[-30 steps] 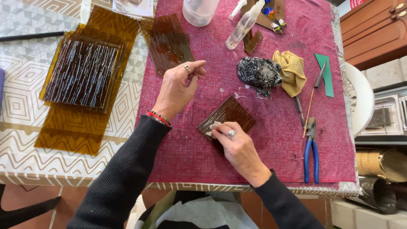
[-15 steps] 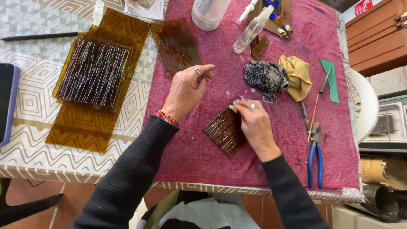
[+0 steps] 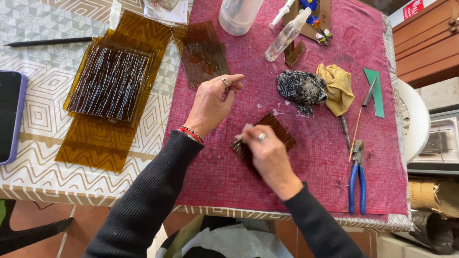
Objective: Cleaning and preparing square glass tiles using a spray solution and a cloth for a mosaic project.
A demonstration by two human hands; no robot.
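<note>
Rubbing: a small white wad is pinched in the fingertips of the right hand and pressed onto a small brown ribbed glass piece.
Glass piece: it is laid flat on the pink mat, near the mat's middle, partly covered by the right hand.
Right hand: fingers are closed together on the wad, at the piece's upper-left edge.
Left hand: it is held just above the mat, well clear of the glass; thumb and fingers are curled together, and whether anything is pinched cannot be told.
Doing it well: strokes are best run along the ribs, with light pressure kept flat so the piece is not slid or tipped; fingers are best kept off the cut edges.
Risk: with the piece unsteadied by the left hand, it could be judged likely to skate on the mat.
Nearby: a speckled cloth and a yellow cloth are bunched above; blue-handled pliers are laid to the right.
Off the mat: amber glass sheets are stacked at the left.
</note>
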